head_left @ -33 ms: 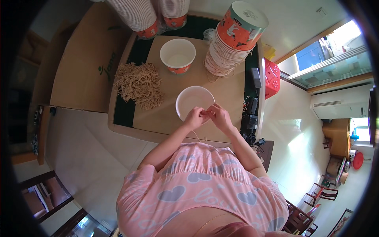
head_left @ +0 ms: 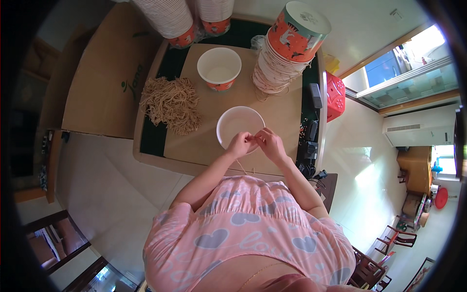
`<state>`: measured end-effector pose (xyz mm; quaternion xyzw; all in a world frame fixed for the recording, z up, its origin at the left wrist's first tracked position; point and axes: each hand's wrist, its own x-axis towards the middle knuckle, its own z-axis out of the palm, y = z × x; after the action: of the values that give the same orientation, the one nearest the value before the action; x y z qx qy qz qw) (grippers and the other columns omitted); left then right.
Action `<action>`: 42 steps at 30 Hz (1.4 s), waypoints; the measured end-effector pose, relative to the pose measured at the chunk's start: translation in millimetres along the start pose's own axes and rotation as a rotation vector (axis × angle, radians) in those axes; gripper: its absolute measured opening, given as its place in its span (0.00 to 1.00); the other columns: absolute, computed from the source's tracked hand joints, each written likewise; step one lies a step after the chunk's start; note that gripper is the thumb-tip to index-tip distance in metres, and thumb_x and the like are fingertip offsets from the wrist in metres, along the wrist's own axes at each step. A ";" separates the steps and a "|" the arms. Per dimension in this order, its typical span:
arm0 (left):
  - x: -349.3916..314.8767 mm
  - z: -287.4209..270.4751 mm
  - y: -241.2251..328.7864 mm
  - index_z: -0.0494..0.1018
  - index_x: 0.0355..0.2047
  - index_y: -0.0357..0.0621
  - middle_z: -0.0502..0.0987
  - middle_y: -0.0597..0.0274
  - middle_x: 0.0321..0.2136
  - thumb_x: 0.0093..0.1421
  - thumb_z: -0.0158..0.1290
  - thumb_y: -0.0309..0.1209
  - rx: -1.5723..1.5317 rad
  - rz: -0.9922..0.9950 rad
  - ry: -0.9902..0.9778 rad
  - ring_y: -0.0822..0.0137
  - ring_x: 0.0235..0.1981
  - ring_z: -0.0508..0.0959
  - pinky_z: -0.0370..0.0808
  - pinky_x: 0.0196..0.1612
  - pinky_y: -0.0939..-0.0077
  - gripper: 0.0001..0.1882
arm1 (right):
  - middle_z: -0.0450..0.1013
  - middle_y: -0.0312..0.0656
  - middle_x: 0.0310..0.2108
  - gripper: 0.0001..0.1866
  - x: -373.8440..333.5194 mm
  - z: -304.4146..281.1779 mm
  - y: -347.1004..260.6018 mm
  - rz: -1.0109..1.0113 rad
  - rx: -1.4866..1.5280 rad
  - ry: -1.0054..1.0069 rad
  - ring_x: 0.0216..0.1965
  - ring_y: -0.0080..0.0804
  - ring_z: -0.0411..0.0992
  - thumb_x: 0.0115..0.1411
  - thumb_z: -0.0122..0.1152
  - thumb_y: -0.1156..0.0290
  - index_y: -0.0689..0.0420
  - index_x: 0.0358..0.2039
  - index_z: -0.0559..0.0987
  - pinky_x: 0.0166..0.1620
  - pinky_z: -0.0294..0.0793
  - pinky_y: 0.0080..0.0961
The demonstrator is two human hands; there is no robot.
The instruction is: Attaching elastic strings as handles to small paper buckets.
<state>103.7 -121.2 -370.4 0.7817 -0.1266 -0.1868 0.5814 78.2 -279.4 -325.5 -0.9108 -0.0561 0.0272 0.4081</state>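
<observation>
A white paper bucket point(head_left: 236, 119) stands on the brown board in front of me, its open mouth facing up. At its near right rim my left hand point(head_left: 241, 144) and my right hand point(head_left: 270, 145) meet, fingertips pinched together. A thin beige cord point(head_left: 241, 166) hangs down below my left hand toward my dress. The cord seems to run into both pinches, though the fingers cover most of it there. A tangled heap of beige cords point(head_left: 171, 104) lies to the left. Beyond my hands stands another bucket point(head_left: 219, 68), orange with a white inside.
At the back right, an upside-down stack of orange buckets point(head_left: 296, 39) has cords hanging around it. More nested buckets point(head_left: 168, 19) stand at the back left. A cardboard box point(head_left: 104, 78) is left of the table. Black adapters point(head_left: 311, 129) line the right edge, near a red stool point(head_left: 334, 97).
</observation>
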 end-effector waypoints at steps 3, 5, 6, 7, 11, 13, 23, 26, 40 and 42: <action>5.1 -5.6 8.8 0.72 0.30 0.41 0.70 0.70 0.20 0.59 0.52 0.30 -0.377 -0.371 -0.120 0.79 0.15 0.67 0.59 0.15 0.85 0.06 | 0.71 0.42 0.32 0.03 -4.3 4.9 -2.9 0.029 0.021 0.088 0.26 0.40 0.73 0.54 0.56 0.72 0.56 0.28 0.76 0.30 0.72 0.32; 6.7 -8.5 11.1 0.72 0.30 0.42 0.69 0.72 0.20 0.60 0.52 0.31 -0.479 -0.458 -0.122 0.82 0.15 0.65 0.56 0.14 0.89 0.06 | 0.72 0.42 0.32 0.03 -6.4 7.6 -5.0 0.021 0.033 0.125 0.25 0.39 0.73 0.53 0.57 0.72 0.56 0.29 0.76 0.30 0.72 0.31; 7.2 -10.8 10.4 0.72 0.30 0.42 0.70 0.72 0.21 0.60 0.51 0.31 -0.539 -0.495 -0.114 0.82 0.15 0.65 0.56 0.13 0.88 0.05 | 0.72 0.41 0.33 0.03 -7.3 8.8 -6.1 0.013 0.044 0.162 0.24 0.38 0.72 0.53 0.57 0.73 0.56 0.29 0.76 0.29 0.72 0.30; 7.7 -13.0 9.7 0.72 0.30 0.43 0.71 0.71 0.22 0.60 0.51 0.31 -0.598 -0.532 -0.106 0.82 0.14 0.65 0.55 0.13 0.88 0.05 | 0.72 0.41 0.33 0.03 -8.0 9.4 -7.2 0.014 0.045 0.162 0.24 0.38 0.72 0.53 0.57 0.73 0.56 0.29 0.76 0.29 0.72 0.30; 9.9 -18.7 8.6 0.72 0.30 0.42 0.71 0.70 0.22 0.60 0.51 0.32 -0.686 -0.589 -0.154 0.82 0.14 0.64 0.53 0.12 0.88 0.07 | 0.72 0.41 0.33 0.03 -10.0 11.2 -13.3 0.032 0.092 0.263 0.23 0.34 0.72 0.52 0.59 0.75 0.57 0.29 0.76 0.27 0.72 0.27; 10.3 -18.3 8.0 0.72 0.30 0.42 0.72 0.69 0.23 0.61 0.50 0.33 -0.738 -0.625 -0.183 0.81 0.14 0.63 0.53 0.12 0.88 0.08 | 0.72 0.41 0.33 0.03 -11.0 13.9 -15.5 0.034 0.108 0.302 0.22 0.33 0.72 0.52 0.59 0.76 0.57 0.29 0.76 0.27 0.72 0.26; 7.6 -17.8 8.7 0.72 0.30 0.42 0.72 0.67 0.26 0.62 0.47 0.31 -0.836 -0.660 -0.097 0.81 0.16 0.64 0.53 0.13 0.89 0.08 | 0.73 0.42 0.36 0.09 -16.9 24.5 -20.3 0.032 0.190 0.342 0.28 0.30 0.73 0.55 0.56 0.78 0.57 0.37 0.79 0.29 0.72 0.21; 7.0 -20.9 6.1 0.73 0.30 0.42 0.72 0.67 0.26 0.60 0.48 0.30 -0.850 -0.664 -0.108 0.81 0.16 0.64 0.53 0.14 0.89 0.06 | 0.74 0.42 0.37 0.10 -17.8 24.0 -21.6 0.039 0.182 0.325 0.29 0.28 0.73 0.56 0.55 0.79 0.58 0.38 0.79 0.30 0.71 0.20; 0.1 -16.0 14.8 0.77 0.30 0.40 0.76 0.69 0.21 0.57 0.53 0.26 -0.436 -0.388 -0.023 0.82 0.14 0.66 0.60 0.15 0.86 0.05 | 0.72 0.41 0.24 0.04 -10.3 16.0 -9.2 0.147 0.204 0.234 0.18 0.27 0.68 0.52 0.61 0.74 0.59 0.29 0.78 0.24 0.68 0.22; -0.7 -18.3 26.0 0.77 0.30 0.39 0.77 0.67 0.22 0.57 0.53 0.25 -0.453 -0.408 -0.003 0.81 0.15 0.67 0.62 0.16 0.86 0.04 | 0.71 0.42 0.24 0.03 -9.2 15.8 -8.0 0.164 0.215 0.224 0.19 0.27 0.68 0.51 0.61 0.75 0.59 0.27 0.78 0.25 0.68 0.22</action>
<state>111.6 -112.8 -340.8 0.6412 0.0772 -0.3242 0.6913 66.9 -263.5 -330.0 -0.8607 0.0675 -0.0353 0.5033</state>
